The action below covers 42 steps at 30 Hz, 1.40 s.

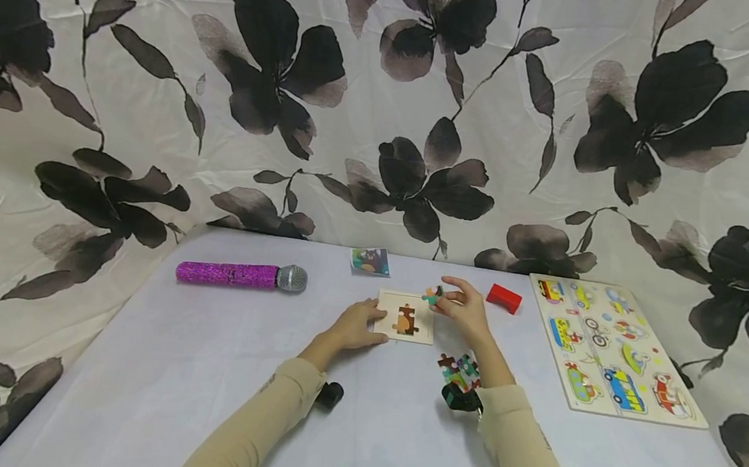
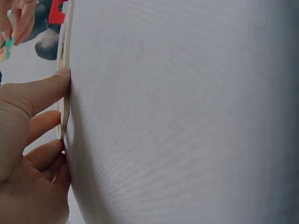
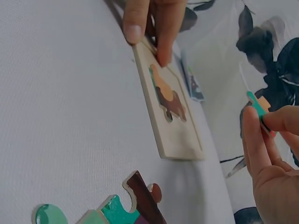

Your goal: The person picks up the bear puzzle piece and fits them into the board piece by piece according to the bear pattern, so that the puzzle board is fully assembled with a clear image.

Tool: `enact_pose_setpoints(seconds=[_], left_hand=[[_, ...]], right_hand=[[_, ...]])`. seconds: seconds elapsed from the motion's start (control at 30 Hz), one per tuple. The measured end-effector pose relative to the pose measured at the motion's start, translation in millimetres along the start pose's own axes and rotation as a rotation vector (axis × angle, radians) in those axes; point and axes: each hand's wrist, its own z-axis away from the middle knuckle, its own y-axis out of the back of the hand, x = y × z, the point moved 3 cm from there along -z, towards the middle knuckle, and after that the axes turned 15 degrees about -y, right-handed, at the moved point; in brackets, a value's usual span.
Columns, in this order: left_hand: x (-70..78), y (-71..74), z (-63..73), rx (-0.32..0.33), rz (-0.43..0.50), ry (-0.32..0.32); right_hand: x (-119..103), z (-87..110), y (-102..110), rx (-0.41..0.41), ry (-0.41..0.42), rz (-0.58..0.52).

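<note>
A small wooden puzzle tray (image 1: pixel 425 336) lies on the white table, with brown and orange jigsaw pieces (image 1: pixel 405 319) joined in its middle. My left hand (image 1: pixel 355 325) holds the tray by its left side; in the left wrist view the thumb and fingers (image 2: pixel 46 154) are against its edge. Above the tray's right edge, my right hand (image 1: pixel 465 313) pinches a teal and orange jigsaw piece (image 3: pixel 258 106) between thumb and fingers, clear of the tray. Several loose jigsaw pieces (image 1: pixel 459 369) lie together near the right wrist, partly hidden by it.
Behind the tray lies a small picture card (image 1: pixel 370 261). A red block (image 1: pixel 504 298) sits right of the right hand, and a vehicle puzzle board (image 1: pixel 593 351) farther right. On the left lies a glittery purple microphone (image 1: pixel 238 275). A floral cloth (image 1: pixel 361 109) hangs at the back.
</note>
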Motion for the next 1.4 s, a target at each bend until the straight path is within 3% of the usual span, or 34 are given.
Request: enact_pose_setpoints(seconds=[0.2, 0.47, 0.57, 0.73, 0.87, 1.07, 1.2, 1.4], left_hand=[[1.7, 2.4, 0.2, 0.007, -0.013, -0.020], [1.8, 0.9, 0.1, 0.000, -0.008, -0.009], [1.6, 0.8, -0.4, -0.007, -0.013, -0.004], [2.9, 3.6, -0.5, -0.011, -0.019, 0.015], [6.5, 7.9, -0.7, 0.077, -0.005, 0.007], [12.5, 9.6, -5.3, 0.227, 0.050, -0.089], [16.6, 9.8, -8.0, 0.260, 0.093, -0.145], [16.9, 9.2, -8.7, 0.270, 0.058, -0.168]], right_hand=[[0.8, 1.9, -5.4, -0.061, 0.026, 0.049], [5.8, 3.5, -8.2, 0.086, -0.048, 0.129], [7.7, 2.9, -11.3, 0.099, -0.067, 0.080], [11.7, 3.8, -21.1, 0.043, -0.037, -0.012], [14.2, 7.9, -29.5, -0.006, -0.018, 0.021], [19.5, 9.0, -41.9, -0.031, -0.027, 0.101], [22.4, 7.3, -49.7, -0.021, -0.038, 0.141], [24.5, 8.0, -55.4, -0.028, -0.013, 0.204]])
